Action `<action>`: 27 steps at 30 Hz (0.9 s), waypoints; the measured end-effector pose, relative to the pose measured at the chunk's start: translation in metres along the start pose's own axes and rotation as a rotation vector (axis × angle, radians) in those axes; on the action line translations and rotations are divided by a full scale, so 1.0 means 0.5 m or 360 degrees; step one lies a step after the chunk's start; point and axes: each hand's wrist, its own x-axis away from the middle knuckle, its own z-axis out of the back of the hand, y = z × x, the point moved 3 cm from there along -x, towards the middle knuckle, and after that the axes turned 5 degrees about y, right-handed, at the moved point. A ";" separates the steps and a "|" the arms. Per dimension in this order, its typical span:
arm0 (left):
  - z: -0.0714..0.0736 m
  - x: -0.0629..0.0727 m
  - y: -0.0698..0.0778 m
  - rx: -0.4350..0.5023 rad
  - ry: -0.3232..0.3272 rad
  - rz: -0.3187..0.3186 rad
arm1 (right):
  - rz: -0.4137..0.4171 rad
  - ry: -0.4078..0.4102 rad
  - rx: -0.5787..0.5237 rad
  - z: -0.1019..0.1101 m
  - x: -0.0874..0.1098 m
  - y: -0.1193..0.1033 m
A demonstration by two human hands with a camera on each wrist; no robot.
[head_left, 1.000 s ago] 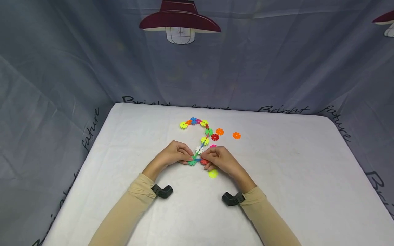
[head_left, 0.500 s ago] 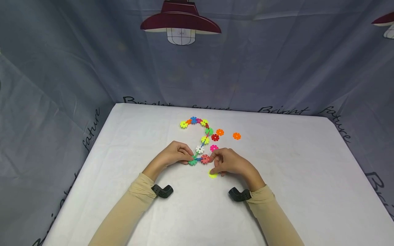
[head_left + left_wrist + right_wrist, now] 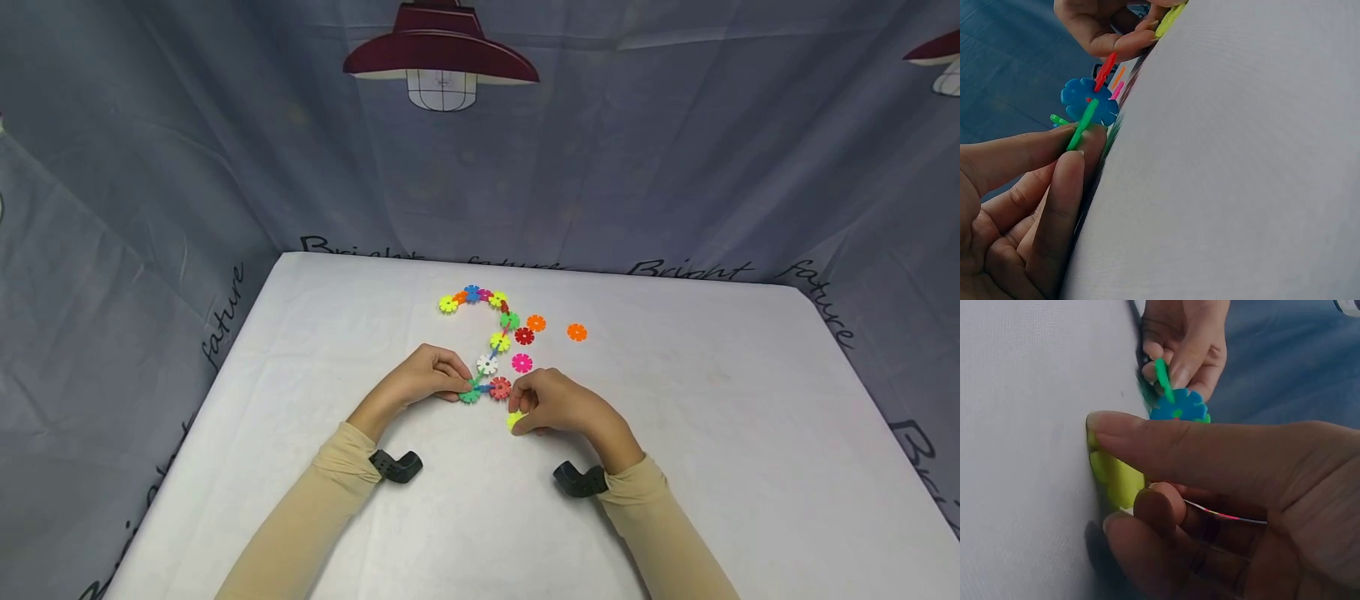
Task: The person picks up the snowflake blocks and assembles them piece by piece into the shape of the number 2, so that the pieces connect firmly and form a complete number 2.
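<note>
My left hand (image 3: 431, 373) pinches a green snowflake disc (image 3: 1087, 122) at the lower bend of a chain of notched plastic discs. A blue disc (image 3: 1075, 97) slots into the green one and stands on edge, with a red disc (image 3: 500, 387) joined at its other side. From the bend the chain runs up past a white disc (image 3: 487, 364) and curves to the left at the top. Just right of the red end, my right hand (image 3: 558, 406) pinches a loose yellow disc (image 3: 1124, 481) between thumb and fingers, tilted up at the tabletop.
Loose discs lie right of the chain: a pink one (image 3: 522, 362), a dark red one (image 3: 524, 336) and two orange ones, the nearer (image 3: 536, 322) and the farther (image 3: 577, 332). A grey printed curtain (image 3: 600, 167) hangs behind the white table (image 3: 712, 417).
My right hand has let go of the red disc, moved right and toward me, and picked up the yellow disc's edge. My left hand has stayed on the green disc.
</note>
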 end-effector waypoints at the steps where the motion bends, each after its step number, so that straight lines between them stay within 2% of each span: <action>1: 0.000 0.000 0.000 -0.0001 0.0001 0.0001 | 0.0006 -0.0004 -0.0005 0.000 0.000 0.002; 6: 0.000 0.001 -0.001 -0.0001 -0.0003 0.0005 | 0.0004 0.0015 -0.0145 0.008 -0.002 0.021; 10: 0.000 0.001 -0.002 0.0005 -0.0014 0.0005 | 0.0075 0.0176 -0.0308 0.021 -0.005 0.033; 13: 0.001 0.000 -0.001 0.0004 -0.0015 0.0001 | 0.0160 0.0292 -0.0361 0.028 -0.008 0.031; 16: 0.002 -0.001 -0.001 -0.0003 -0.0009 -0.0003 | 0.0212 0.0319 -0.0339 0.030 -0.010 0.024; 19: 0.003 -0.001 -0.001 -0.0005 -0.0003 0.0000 | 0.0231 0.0326 -0.0230 0.030 -0.010 0.019; 23: 0.003 0.001 -0.001 0.0002 -0.0003 0.0010 | 0.0199 0.0394 -0.0094 0.033 -0.009 0.019; 27: 0.003 0.002 0.000 0.0007 -0.0005 0.0016 | 0.0187 0.0433 -0.0067 0.036 -0.007 0.018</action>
